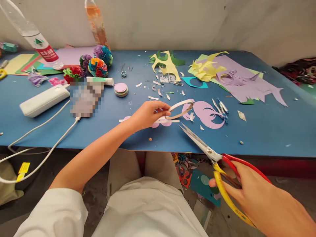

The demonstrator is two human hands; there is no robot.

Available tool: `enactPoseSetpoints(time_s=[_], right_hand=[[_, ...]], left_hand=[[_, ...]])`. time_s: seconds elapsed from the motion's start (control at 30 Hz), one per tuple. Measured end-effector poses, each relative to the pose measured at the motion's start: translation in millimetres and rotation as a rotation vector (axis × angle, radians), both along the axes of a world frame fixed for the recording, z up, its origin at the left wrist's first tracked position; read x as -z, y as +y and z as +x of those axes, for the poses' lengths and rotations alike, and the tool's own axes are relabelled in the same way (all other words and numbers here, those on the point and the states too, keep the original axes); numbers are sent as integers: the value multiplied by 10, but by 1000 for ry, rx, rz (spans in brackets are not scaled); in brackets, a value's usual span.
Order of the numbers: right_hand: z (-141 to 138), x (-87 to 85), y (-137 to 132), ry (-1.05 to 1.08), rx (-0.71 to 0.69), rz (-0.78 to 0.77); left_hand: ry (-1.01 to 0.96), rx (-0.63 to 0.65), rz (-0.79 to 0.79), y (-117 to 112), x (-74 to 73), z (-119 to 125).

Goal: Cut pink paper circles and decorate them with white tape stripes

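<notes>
My left hand (150, 114) pinches a white paper strip (181, 103) that curves round in a loop over the blue table. Beneath that hand lie a flat white strip (172, 121) and light purple paper circles (166, 124), partly hidden by the fingers. Near the front edge my right hand (256, 191) grips scissors (209, 150) with one red and one yellow handle. Their blades point up and left, tips close together just below the loop. Light purple crescent offcuts (208, 115) lie right of the loop.
Pens (222, 107) and coloured paper scraps (237, 77) lie to the right. Behind my left hand are a stack of paper discs (121, 89), a glue stick (106, 81) and paper flowers (98, 66). A water bottle (45, 51), white power bank (44, 100) and cable (60, 140) occupy the left.
</notes>
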State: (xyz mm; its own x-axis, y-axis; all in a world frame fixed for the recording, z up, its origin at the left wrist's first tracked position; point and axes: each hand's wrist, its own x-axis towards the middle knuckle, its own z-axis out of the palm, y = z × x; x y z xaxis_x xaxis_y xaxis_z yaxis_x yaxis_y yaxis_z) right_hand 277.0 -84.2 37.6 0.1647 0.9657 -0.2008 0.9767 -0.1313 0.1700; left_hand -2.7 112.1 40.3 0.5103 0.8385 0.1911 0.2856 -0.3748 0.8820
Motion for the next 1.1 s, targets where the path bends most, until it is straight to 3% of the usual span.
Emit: enactPoseSetpoints(time_s=[0.13, 0.4, 0.63, 0.87, 1.1], right_hand=[[-283, -170, 182, -15, 9, -36], [-351, -205, 274, -88, -78, -16], [-609, -309, 372, -217, -175, 22], [-685, -263, 430, -414, -221, 37], [-631, -241, 474, -357, -111, -75]], left_hand=[[-28, -6, 28, 11, 21, 16], [-36, -24, 62, 11, 54, 30], [-42, -39, 50, -13, 20, 31], [-81, -76, 42, -2, 32, 26], [-139, -143, 7, 56, 89, 28]])
